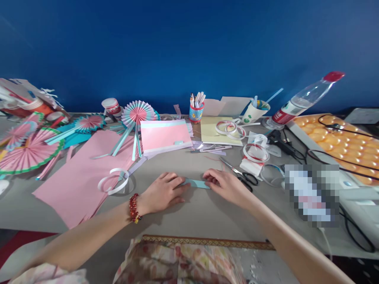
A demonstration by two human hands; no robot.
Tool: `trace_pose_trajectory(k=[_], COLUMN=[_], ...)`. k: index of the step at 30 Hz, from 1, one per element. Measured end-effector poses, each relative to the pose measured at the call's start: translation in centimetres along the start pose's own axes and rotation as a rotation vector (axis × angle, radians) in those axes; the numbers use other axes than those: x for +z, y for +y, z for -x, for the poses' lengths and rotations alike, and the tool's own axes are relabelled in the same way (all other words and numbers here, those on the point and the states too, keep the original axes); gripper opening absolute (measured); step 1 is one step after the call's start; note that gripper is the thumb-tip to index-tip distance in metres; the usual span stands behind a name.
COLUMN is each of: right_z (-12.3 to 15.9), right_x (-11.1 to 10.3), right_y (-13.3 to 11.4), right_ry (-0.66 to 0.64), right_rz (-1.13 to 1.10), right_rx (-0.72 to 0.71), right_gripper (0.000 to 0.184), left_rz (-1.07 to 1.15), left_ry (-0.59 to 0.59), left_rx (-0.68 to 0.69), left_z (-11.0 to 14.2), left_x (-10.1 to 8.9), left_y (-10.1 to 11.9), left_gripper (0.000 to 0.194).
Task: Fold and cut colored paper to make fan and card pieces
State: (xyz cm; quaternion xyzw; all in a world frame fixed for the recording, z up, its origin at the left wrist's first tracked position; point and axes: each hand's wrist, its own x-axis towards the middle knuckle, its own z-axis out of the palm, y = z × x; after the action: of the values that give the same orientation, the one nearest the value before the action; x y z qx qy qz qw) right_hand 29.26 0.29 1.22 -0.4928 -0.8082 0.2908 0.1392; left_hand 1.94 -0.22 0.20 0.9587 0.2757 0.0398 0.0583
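A short light blue paper strip [197,184] lies crosswise just above the grey table, between my two hands. My left hand [164,191], with a red bead bracelet [134,208] at the wrist, has its fingers together over the strip's left end, which they hide. At the right end, the bent fingers and thumb of my right hand [223,184] pinch the strip. Black-handled scissors [237,170] lie open-bladed right beside my right hand. Left of my left hand, a loose white tape ring [114,181] rests partly on pink paper sheets [79,169].
Folded paper fans [32,150] and a pink-and-blue rosette [137,114] stand at the left. Behind are a pink notebook [166,136], a pen cup [196,114] and white tape rolls [226,127]. A tilted bottle [299,104], black cables and an orange bubbled pad [343,142] occupy the right.
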Motion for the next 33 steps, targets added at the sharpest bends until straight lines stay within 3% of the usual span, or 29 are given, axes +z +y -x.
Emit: trace_pose_trajectory(k=[26,33], right_z=[0.0,1.4], right_x=[0.5,1.2], right_y=[0.2,-1.5], right_ry=[0.026,0.077], right_rz=[0.105,0.489], right_rx=[-0.089,-0.157], right_gripper=[0.013,0.030], left_rz=[-0.008,0.005], left_ry=[0.006,0.026], left_rx=[-0.006,0.002], left_z=[0.1,0.1], left_x=[-0.1,0.1], left_y=[0.0,-0.1], left_gripper=[0.045,0.044])
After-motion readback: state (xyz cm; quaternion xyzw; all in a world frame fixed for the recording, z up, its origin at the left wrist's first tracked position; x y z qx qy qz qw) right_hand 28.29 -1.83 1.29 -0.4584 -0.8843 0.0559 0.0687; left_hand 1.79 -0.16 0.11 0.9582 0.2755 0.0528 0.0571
